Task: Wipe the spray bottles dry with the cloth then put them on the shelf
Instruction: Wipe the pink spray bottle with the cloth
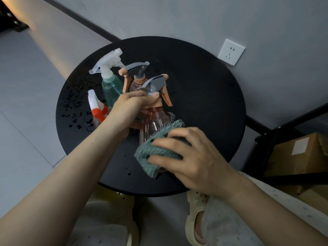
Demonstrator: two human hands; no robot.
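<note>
My left hand (129, 107) grips the neck of a clear orange spray bottle (156, 119) with a grey and orange trigger head, held above the round black table (204, 96). My right hand (191, 157) grips a grey-green cloth (156, 150) wrapped round the bottle's lower body, which it hides. Behind stand a teal bottle (111, 89) with a white trigger, a second orange bottle (137, 82), and a small bottle with a red and white head (96, 109), partly hidden by my left wrist.
Water drops (76, 110) lie on the table's left side and near its front edge. A black metal shelf frame (276, 132) stands to the right with a cardboard box (300, 153) on a low level. A wall socket (231, 54) is behind the table.
</note>
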